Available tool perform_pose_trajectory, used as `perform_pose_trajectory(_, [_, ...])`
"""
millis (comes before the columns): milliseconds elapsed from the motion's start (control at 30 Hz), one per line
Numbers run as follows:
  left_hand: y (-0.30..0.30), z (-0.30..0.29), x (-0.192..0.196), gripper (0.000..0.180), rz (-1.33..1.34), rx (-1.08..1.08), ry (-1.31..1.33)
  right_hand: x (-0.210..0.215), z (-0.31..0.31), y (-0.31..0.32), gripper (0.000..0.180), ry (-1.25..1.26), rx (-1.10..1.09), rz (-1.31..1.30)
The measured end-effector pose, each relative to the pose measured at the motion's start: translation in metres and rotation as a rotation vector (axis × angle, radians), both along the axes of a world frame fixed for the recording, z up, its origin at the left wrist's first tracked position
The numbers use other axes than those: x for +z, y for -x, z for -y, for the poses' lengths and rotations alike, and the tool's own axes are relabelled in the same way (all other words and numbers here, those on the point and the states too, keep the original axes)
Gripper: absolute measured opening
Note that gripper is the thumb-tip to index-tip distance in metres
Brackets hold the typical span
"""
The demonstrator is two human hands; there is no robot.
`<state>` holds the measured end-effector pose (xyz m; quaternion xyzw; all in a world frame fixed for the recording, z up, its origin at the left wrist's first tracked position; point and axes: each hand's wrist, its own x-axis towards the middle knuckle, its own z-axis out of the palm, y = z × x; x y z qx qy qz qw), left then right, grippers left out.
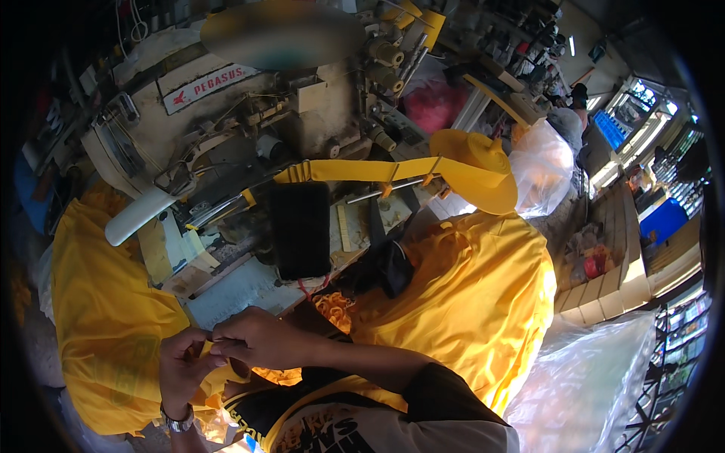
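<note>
My left hand (181, 370), a metal watch on its wrist, is closed in a pinch at the lower left. Its fingertips meet those of my right hand (260, 340), which is bent over and closed too. A bit of yellow cloth (217, 379) shows between and below the fingers; its exact shape is hidden. Just left of the hands hangs a large yellow garment piece (106, 309) with a faint print. Ahead stands an industrial sewing machine (242, 113), with a yellow fabric strip (362, 170) running through its guides from a yellow roll (479, 170).
A heap of yellow cloth (468, 294) lies right of my arm. A black flat panel (300, 230) stands at the machine's front. Farther right are clear plastic bags (589, 370), a carton-like bin (604, 279) and a blue container (664, 221). Another person (575, 106) is in the background.
</note>
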<state>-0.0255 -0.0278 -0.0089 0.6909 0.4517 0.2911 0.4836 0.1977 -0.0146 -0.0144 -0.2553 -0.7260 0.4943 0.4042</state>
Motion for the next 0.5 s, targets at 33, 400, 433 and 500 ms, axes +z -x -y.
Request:
perform_pose_trajectory(33, [0.006, -0.002, -0.007, 0.041, -0.009, -0.005, 0.019, 0.005, 0.0, -0.006, 0.017, 0.05, -0.004, 0.032])
perform_pose_trajectory(400, [-0.03, -0.005, 0.0, 0.019, 0.387, 0.084, 0.068, -0.006, -0.014, -0.038, 0.016, 0.02, -0.188, 0.105])
perform_pose_trajectory(433, [-0.036, -0.006, 0.002, 0.017, 0.401, 0.121, 0.018, -0.008, -0.015, -0.04, 0.017, 0.027, -0.225, 0.168])
perform_pose_trajectory(500, [-0.032, -0.009, 0.008, 0.017, 0.302, -0.029, 0.005, -0.012, -0.014, -0.04, 0.021, -0.025, -0.335, 0.268])
